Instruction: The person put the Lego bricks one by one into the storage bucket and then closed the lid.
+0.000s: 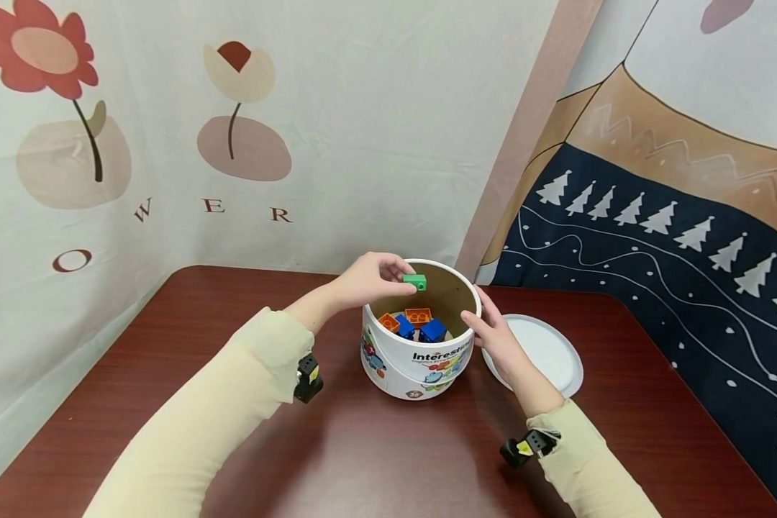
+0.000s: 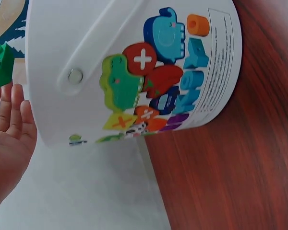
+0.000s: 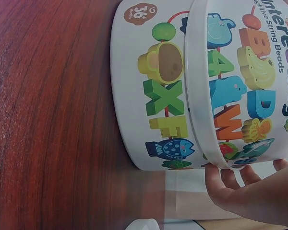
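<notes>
My left hand (image 1: 375, 278) pinches a small green toy brick (image 1: 416, 282) between thumb and fingers, above the opening of a white round bucket (image 1: 395, 368). The left wrist view shows the same green brick (image 2: 3, 66) beside the bucket's rim. Inside the bucket lie orange bricks (image 1: 418, 316) and blue bricks (image 1: 433, 331). At the bucket's right side my right hand (image 1: 497, 337) grips the rim, thumb at the top edge and fingers along the outer wall. Printed toy pictures and a white handle (image 3: 198, 86) show on the bucket in the right wrist view.
A white round lid (image 1: 547, 352) lies on the dark red-brown table (image 1: 388, 460), just right of the bucket and partly behind my right forearm. Behind the table hangs a pale cloth with flower prints (image 1: 362, 144); a navy patterned cloth (image 1: 621, 266) is at the right.
</notes>
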Demonstrator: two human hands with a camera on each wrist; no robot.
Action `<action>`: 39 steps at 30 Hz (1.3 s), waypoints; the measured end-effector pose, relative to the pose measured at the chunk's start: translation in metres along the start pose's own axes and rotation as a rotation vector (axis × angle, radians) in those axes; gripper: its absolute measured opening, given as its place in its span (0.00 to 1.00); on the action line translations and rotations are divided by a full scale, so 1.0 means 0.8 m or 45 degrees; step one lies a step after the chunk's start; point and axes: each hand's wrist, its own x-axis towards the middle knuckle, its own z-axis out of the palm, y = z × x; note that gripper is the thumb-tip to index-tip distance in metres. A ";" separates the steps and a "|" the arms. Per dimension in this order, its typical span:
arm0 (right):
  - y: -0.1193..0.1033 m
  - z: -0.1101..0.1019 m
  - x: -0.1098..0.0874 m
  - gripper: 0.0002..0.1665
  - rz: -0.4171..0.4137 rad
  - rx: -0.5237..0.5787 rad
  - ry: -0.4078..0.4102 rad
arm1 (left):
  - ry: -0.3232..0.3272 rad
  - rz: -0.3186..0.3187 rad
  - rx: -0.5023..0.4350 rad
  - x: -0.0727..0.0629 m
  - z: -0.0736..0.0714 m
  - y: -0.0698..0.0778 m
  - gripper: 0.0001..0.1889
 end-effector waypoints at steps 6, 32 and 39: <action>-0.002 0.001 -0.001 0.37 -0.003 -0.005 0.001 | -0.003 -0.002 -0.008 0.001 0.009 0.001 0.14; -0.005 0.000 -0.002 0.38 0.003 -0.030 -0.029 | 0.022 0.030 -0.030 -0.006 0.011 -0.005 0.16; -0.003 -0.010 -0.002 0.37 0.039 -0.082 -0.041 | 0.039 0.006 -0.066 -0.011 0.008 -0.003 0.16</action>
